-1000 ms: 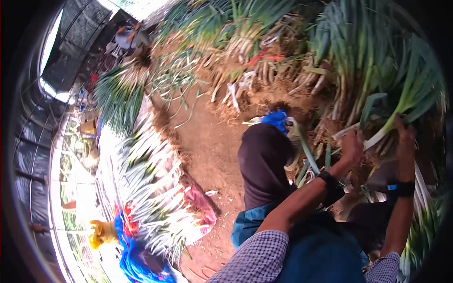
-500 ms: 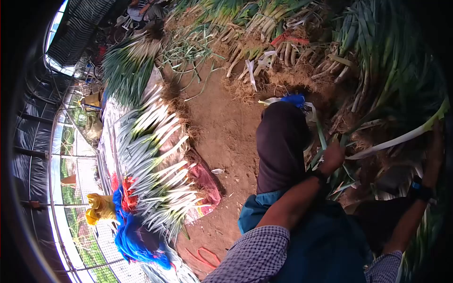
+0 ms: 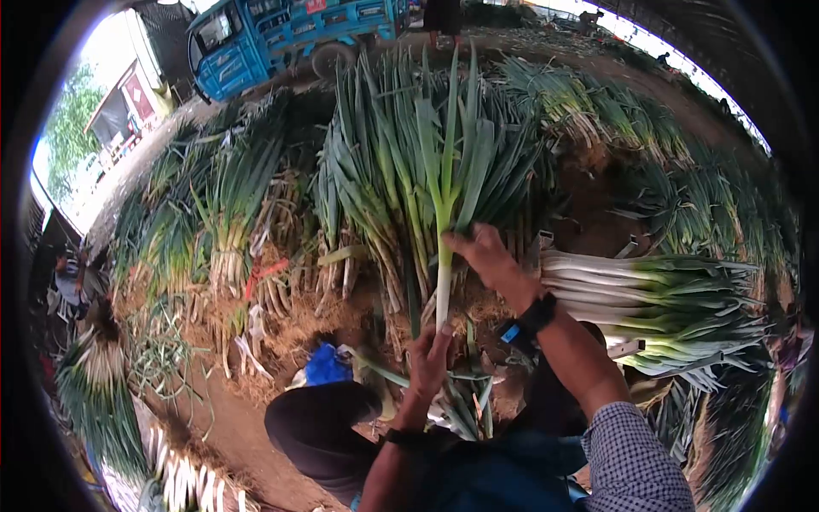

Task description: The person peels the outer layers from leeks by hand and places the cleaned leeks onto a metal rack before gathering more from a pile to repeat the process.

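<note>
A single leek (image 3: 444,273) stands upright in front of me, its white stalk low and its green leaves fanning out above. My left hand (image 3: 429,363) is closed round the bottom of the stalk, which it hides. Higher up, where white turns green, the fingers of my right hand (image 3: 486,254) close on the same stalk from the right. Behind it leans a thick bunch of untrimmed leeks (image 3: 375,179) with brownish stems. Right of my right forearm lies a stack of clean white leeks (image 3: 631,286), between small metal uprights (image 3: 630,246).
Bundles of leeks with hairy roots (image 3: 230,247) line the ground to the left. A blue cloth or bag (image 3: 328,365) lies near my knee (image 3: 320,427). More leek piles (image 3: 580,107) lie behind, with a blue truck (image 3: 290,38) at the back. A person (image 3: 68,277) is at far left.
My view has swung right and up. The leek, stretched sideways between my hands before, now stands upright before me. The stack of clean leeks has come into view.
</note>
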